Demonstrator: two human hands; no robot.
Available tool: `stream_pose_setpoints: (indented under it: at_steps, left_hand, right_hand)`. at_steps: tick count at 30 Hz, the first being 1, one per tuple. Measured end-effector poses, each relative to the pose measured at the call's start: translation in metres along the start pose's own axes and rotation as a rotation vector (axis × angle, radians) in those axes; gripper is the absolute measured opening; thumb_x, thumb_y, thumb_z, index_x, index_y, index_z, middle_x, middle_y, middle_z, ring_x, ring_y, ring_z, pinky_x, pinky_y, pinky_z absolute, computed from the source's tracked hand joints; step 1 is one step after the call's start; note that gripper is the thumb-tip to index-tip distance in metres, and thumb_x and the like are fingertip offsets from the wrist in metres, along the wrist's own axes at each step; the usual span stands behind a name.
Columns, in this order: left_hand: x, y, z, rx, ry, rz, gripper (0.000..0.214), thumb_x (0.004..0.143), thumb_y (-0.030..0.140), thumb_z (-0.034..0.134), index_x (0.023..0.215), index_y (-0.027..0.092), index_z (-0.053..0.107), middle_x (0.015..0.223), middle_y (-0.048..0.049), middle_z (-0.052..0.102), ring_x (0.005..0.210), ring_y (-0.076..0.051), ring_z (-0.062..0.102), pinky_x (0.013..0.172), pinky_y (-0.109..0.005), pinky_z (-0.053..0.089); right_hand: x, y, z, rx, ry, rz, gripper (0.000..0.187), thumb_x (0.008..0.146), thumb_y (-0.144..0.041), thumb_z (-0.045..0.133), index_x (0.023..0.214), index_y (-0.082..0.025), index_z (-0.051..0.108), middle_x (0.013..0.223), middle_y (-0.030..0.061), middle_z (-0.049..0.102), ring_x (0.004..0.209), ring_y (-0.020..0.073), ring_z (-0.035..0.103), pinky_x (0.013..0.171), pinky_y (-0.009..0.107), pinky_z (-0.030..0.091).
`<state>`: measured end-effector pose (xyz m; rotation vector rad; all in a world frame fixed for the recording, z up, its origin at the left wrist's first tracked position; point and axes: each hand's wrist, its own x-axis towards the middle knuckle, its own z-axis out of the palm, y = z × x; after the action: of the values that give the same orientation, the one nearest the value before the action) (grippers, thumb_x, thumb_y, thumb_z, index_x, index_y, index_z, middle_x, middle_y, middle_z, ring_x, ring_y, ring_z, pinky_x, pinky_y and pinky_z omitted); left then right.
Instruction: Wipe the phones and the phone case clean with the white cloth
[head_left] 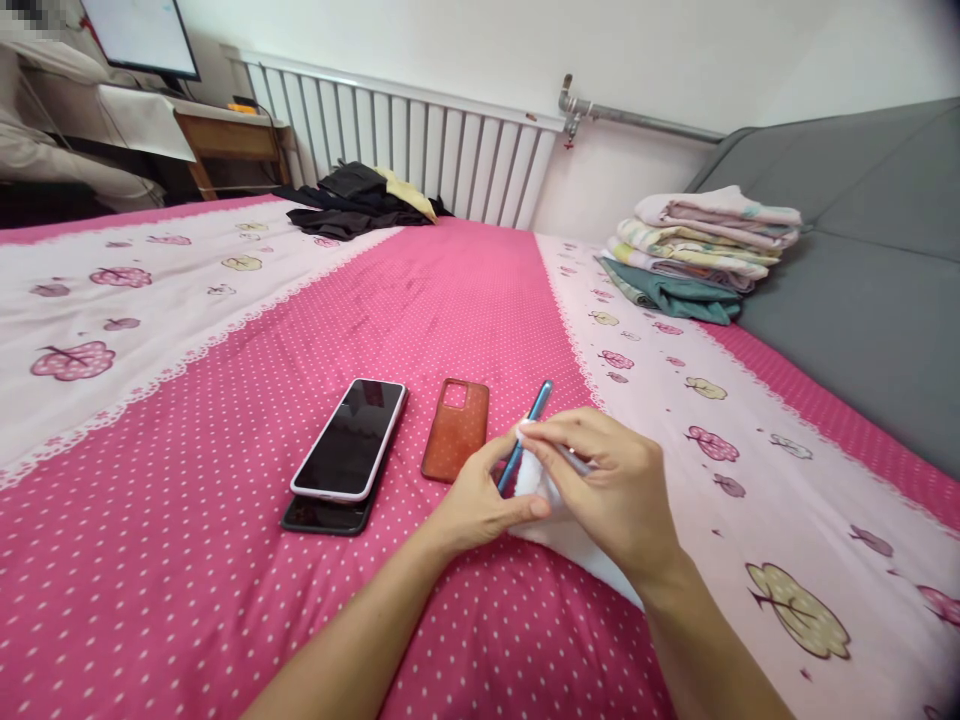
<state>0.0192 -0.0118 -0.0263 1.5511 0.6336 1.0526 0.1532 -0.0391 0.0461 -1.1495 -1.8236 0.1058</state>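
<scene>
My left hand grips a phone that I see nearly edge-on, its rim blue. Pinched in my right hand is a white cloth, pressed against the phone's side; part of the cloth hangs down onto the bed. The phone's broad faces are mostly hidden by my fingers and the cloth. Just left of my hands lies a translucent orange-brown phone case with a camera cutout. Farther left, a phone with a pale rim rests on top of a black phone.
The bed has a pink dotted and tree-patterned cover. Dark clothes lie at its far edge, and folded fabrics are stacked by the grey headboard. Behind are a radiator and a desk with a monitor; a person sits there.
</scene>
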Motion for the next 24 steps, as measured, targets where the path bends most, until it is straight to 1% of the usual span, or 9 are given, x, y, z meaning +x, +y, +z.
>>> stream_pose_setpoints:
  at_steps: [3,5,10,13,14,16,18,22,24]
  left_hand:
    - [0.0,-0.001,0.0,0.06,0.0,0.044,0.099,0.052,0.06,0.073,0.135,0.019,0.039,0.131,-0.0125,0.048,0.116,-0.031,0.047,0.098,-0.042,0.036]
    - [0.0,-0.004,0.0,0.134,0.011,0.079,0.106,0.05,0.057,0.077,0.139,0.022,0.032,0.136,-0.0123,0.044,0.122,-0.032,0.042,0.102,-0.045,0.032]
    - [-0.001,-0.014,-0.001,0.333,0.014,0.211,0.123,0.044,0.053,0.081,0.144,0.025,0.015,0.143,-0.0136,0.033,0.13,-0.033,0.031,0.107,-0.048,0.026]
    - [-0.001,-0.015,-0.001,0.368,0.028,0.222,0.13,0.043,0.054,0.081,0.145,0.025,0.006,0.145,-0.015,0.028,0.133,-0.035,0.025,0.108,-0.05,0.023]
    - [-0.001,-0.013,-0.001,0.346,0.04,0.205,0.129,0.044,0.055,0.08,0.145,0.025,0.006,0.145,-0.0155,0.027,0.133,-0.036,0.025,0.107,-0.051,0.023]
    - [-0.002,-0.008,-0.001,0.279,0.052,0.164,0.122,0.047,0.056,0.078,0.145,0.024,0.013,0.144,-0.0157,0.029,0.131,-0.036,0.027,0.106,-0.052,0.024]
    - [-0.003,-0.003,0.0,0.209,0.029,0.138,0.113,0.05,0.057,0.077,0.142,0.024,0.021,0.141,-0.015,0.033,0.128,-0.036,0.032,0.104,-0.052,0.027]
    - [-0.006,0.003,0.0,0.083,-0.054,0.13,0.099,0.053,0.059,0.074,0.136,0.022,0.033,0.133,-0.0144,0.041,0.122,-0.035,0.039,0.101,-0.05,0.032]
    - [-0.007,0.004,0.0,0.021,-0.076,0.139,0.095,0.055,0.062,0.072,0.132,0.02,0.036,0.13,-0.0141,0.042,0.12,-0.034,0.041,0.1,-0.048,0.032]
  right_hand:
    - [0.001,-0.003,-0.004,-0.026,0.168,-0.03,0.016,0.08,-0.014,0.061,0.088,-0.021,0.072,0.082,0.0015,0.068,0.072,0.0124,0.063,0.067,0.026,0.051]
    - [0.001,-0.004,-0.005,-0.035,0.215,-0.042,0.015,0.078,-0.013,0.063,0.089,-0.021,0.071,0.082,0.0015,0.067,0.073,0.0122,0.062,0.067,0.026,0.051]
    - [0.001,-0.009,-0.008,-0.005,0.208,-0.034,0.015,0.077,-0.012,0.064,0.088,-0.019,0.071,0.083,0.0015,0.067,0.074,0.0113,0.061,0.066,0.024,0.05]
    - [0.001,-0.011,-0.01,0.039,0.139,-0.007,0.013,0.078,-0.012,0.064,0.085,-0.019,0.071,0.082,0.0008,0.067,0.073,0.0107,0.061,0.064,0.024,0.049]
    - [0.001,-0.012,-0.012,0.061,0.093,0.004,0.012,0.078,-0.012,0.064,0.084,-0.02,0.071,0.081,0.0004,0.067,0.072,0.0103,0.061,0.063,0.023,0.049]
    - [-0.001,-0.015,-0.015,0.111,0.01,0.019,0.012,0.078,-0.012,0.063,0.084,-0.02,0.07,0.08,-0.0003,0.066,0.07,0.0094,0.06,0.061,0.022,0.048]
    - [-0.002,-0.018,-0.018,0.153,-0.047,0.026,0.013,0.078,-0.012,0.063,0.085,-0.02,0.07,0.079,-0.0005,0.066,0.069,0.0087,0.06,0.06,0.021,0.048]
    - [-0.007,-0.028,-0.022,0.181,-0.114,0.019,0.014,0.078,-0.01,0.061,0.085,-0.019,0.07,0.079,-0.0005,0.065,0.069,0.0083,0.06,0.06,0.019,0.049]
    - [-0.009,-0.033,-0.023,0.158,-0.113,0.014,0.014,0.078,-0.01,0.06,0.084,-0.019,0.07,0.078,-0.0006,0.065,0.069,0.0084,0.06,0.061,0.019,0.049]
